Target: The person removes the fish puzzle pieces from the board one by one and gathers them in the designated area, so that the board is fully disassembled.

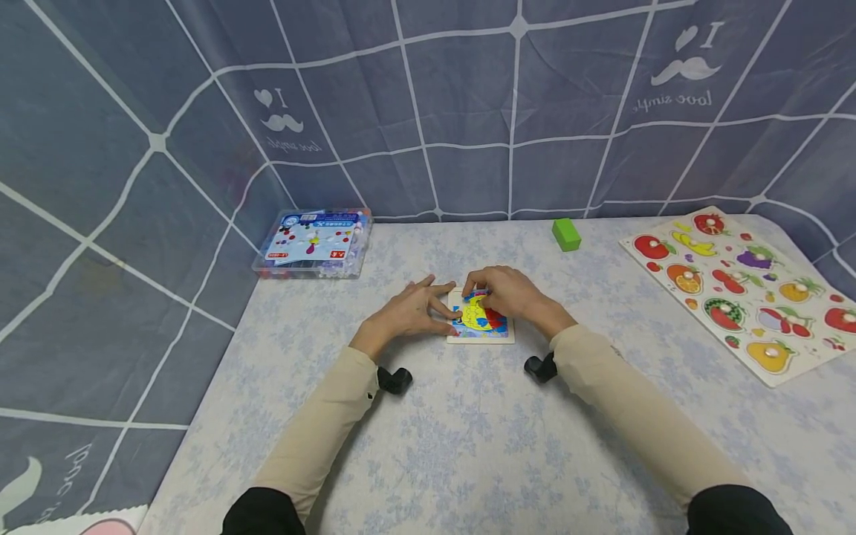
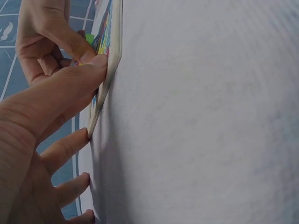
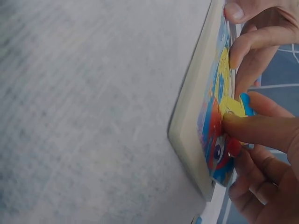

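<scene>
A small wooden jigsaw puzzle (image 1: 483, 340) with a yellow, red and blue picture lies flat on the table between both hands. My left hand (image 1: 416, 308) is at its left side, fingers spread. In the left wrist view its thumb (image 2: 86, 72) touches the puzzle's face and a fingertip meets the frame's edge. From the right, my right hand (image 1: 511, 296) reaches over the puzzle. Seen in the right wrist view, it pinches a yellow and blue puzzle piece (image 3: 236, 107), which sits tilted above the picture. The fingers partly hide the picture.
A clear plastic box (image 1: 310, 245) with a printed sheet stands at the back left. A green block (image 1: 566, 235) lies at the back. On the right is a fruit picture board (image 1: 742, 293). Grey checked cloth (image 1: 461, 96) hangs behind the table.
</scene>
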The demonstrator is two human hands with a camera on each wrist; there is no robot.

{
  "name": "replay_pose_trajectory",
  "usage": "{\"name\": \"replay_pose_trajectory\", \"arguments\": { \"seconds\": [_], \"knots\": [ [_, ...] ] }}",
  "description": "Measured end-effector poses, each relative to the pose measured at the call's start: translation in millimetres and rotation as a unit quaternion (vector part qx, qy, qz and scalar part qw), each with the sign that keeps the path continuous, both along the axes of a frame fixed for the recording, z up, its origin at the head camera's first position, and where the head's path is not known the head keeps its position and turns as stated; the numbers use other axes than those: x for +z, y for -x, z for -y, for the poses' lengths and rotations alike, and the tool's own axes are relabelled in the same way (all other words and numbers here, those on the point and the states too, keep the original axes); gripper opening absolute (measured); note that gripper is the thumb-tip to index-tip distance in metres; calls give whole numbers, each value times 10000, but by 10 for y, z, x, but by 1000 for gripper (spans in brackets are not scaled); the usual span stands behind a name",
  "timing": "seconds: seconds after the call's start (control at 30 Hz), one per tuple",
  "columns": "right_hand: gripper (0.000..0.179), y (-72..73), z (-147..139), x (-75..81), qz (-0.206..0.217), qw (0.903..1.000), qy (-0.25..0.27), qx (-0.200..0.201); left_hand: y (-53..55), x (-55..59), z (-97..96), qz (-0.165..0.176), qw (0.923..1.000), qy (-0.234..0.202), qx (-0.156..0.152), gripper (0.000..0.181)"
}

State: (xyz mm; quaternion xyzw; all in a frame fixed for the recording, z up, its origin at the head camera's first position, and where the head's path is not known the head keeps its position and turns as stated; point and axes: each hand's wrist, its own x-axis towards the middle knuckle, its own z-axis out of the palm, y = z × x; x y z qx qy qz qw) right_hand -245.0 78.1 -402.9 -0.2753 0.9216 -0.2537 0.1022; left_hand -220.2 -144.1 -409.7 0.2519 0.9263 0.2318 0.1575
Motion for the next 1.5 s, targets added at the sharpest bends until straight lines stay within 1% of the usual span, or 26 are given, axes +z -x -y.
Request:
{"name": "replay_pose_trajectory", "arguments": {
  "seconds": [0.07, 0.2, 0.37, 0.5, 0.63, 0.77, 0.87, 0.93, 1.07, 1.27, 1.37, 1.5],
  "knots": [
    [27, -8, -4, 2, -143, 9997, -183, -82, 1, -1, 4, -17, 10000, 19, -21, 34],
    [27, -15, -20, -13, -242, 9989, -361, -152, 4, -2, 15, -30, 10000, 34, -35, 33],
    [28, -16, -32, -22, -169, 9993, -306, -107, 6, -3, 16, 7, 10000, -84, 8, 33],
    [28, -8, -32, -19, -9, 9997, -216, -120, 7, -7, 13, 31, 9999, -105, 37, 33],
    [29, 5, -45, -30, 178, 9998, 31, -39, 11, -11, 10, 10, 10000, -79, 27, 34],
    [27, 16, -72, -40, 341, 9981, 512, 44, 13, -10, 7, 2, 10000, -76, 12, 34],
    [25, 24, -101, -31, 420, 9956, 843, -32, 12, -7, 1, 28, 10000, -63, 46, 34],
    [25, 31, -128, -19, 458, 9942, 970, -108, 11, -9, -2, 54, 9999, -51, 71, 34],
    [24, 39, -220, 18, 445, 9929, 1078, -225, 6, -14, -7, 64, 9999, -42, 99, 34],
    [24, 37, -431, -11, 383, 9930, 1042, -399, -11, -29, 6, 1, 9998, -132, 148, 36],
    [24, 23, -559, -33, 376, 9924, 1023, -569, -13, -41, 8, -29, 9997, -202, 104, 37],
    [25, 11, -723, -38, 372, 9922, 974, -680, -12, -52, 7, -51, 9997, -238, 51, 37]
  ]
}}
